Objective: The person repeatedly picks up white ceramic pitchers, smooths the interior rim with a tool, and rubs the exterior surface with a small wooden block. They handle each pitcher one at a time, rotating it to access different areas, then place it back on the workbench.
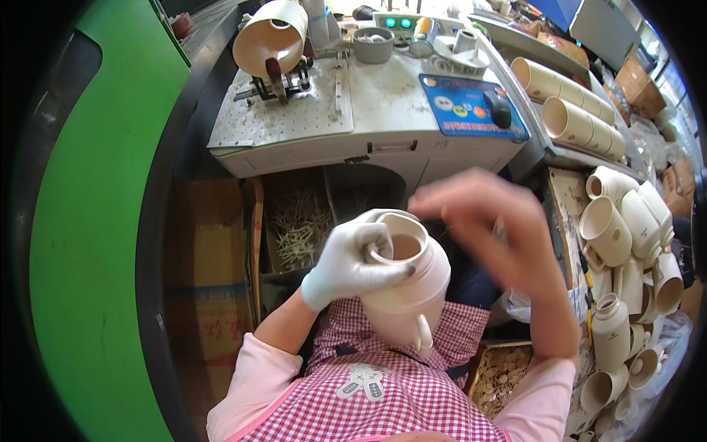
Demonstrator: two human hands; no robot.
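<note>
My gloved left hand [353,258] grips the neck of a cream-white jug [398,309], its thumb and fingers around the open rim. The jug is upright above my checked apron [368,405], with a handle-like part facing me. My bare right hand [490,221] is raised just right of the jug's mouth, blurred by motion, so its finger state is unclear.
Ahead, a white bench [383,96] holds a jig with a cylinder [269,37], bowl [372,48] and blue mat [460,107]. Cream cylinders [567,118] and several vessels [604,228] line the right. Boxes [206,236] sit below; a green panel [96,221] stands left.
</note>
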